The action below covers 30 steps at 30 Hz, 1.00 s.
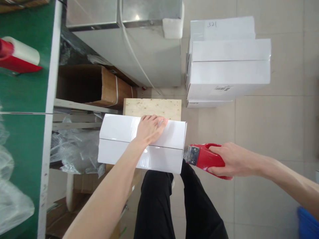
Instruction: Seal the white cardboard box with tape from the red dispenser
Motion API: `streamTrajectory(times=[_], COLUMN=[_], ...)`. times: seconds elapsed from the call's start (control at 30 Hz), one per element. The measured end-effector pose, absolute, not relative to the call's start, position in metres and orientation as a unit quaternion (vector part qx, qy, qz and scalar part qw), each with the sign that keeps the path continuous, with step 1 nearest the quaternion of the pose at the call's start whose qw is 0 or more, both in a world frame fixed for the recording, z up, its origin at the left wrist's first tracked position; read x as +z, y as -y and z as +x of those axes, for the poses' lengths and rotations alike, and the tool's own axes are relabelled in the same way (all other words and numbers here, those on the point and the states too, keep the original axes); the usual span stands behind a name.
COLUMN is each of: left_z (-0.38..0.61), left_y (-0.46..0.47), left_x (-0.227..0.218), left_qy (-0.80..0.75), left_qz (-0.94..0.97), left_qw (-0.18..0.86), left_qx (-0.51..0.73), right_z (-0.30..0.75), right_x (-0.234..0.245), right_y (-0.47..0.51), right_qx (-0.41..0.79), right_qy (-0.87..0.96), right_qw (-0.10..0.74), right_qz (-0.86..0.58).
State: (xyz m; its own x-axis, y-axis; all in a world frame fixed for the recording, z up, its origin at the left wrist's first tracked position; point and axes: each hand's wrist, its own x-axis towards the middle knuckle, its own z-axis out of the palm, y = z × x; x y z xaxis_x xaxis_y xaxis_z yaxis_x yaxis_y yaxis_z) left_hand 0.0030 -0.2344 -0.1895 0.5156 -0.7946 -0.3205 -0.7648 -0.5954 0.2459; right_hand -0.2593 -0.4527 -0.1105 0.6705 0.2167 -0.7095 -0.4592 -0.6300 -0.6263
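Note:
A white cardboard box (pixel 117 142) lies across a wooden stool (pixel 152 109) and my lap. My left hand (pixel 150 128) rests flat on its top, fingers spread over the far edge. My right hand (pixel 230 161) grips a red tape dispenser (pixel 205 157) by its handle. The dispenser's metal blade end touches the box's right end, where clear tape shines along the middle seam.
White boxes (pixel 228 69) are stacked on the tiled floor at the upper right. A green table (pixel 25 109) with a second red tape dispenser (pixel 17 56) stands at the left. Brown cartons (pixel 109 88) and plastic wrap sit under it. A blue bin (pixel 307 225) shows at the lower right.

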Motion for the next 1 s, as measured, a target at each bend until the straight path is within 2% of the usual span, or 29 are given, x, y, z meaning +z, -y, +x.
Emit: streamTrajectory(times=[0.23, 0.57, 0.83, 1.0], left_z=[0.003, -0.023, -0.033, -0.035], left_y=[0.232, 0.224, 0.215, 0.213], left_x=[-0.192, -0.205, -0.222, -0.224], left_qy=[0.461, 0.448, 0.428, 0.421], left_qz=[0.868, 0.883, 0.885, 0.89], left_qw=[0.062, 0.099, 0.171, 0.153], left_qx=[-0.175, -0.102, -0.073, -0.089], right_z=[-0.277, -0.311, -0.31, -0.278], right_x=[-0.117, -0.137, -0.179, -0.22], right_y=[0.473, 0.503, 0.51, 0.499], right_qx=[0.425, 0.456, 0.449, 0.449], right_qy=[-0.094, -0.102, -0.076, -0.064], right_qw=[0.431, 0.392, 0.309, 0.296], right_qz=[-0.791, -0.792, -0.835, -0.841])
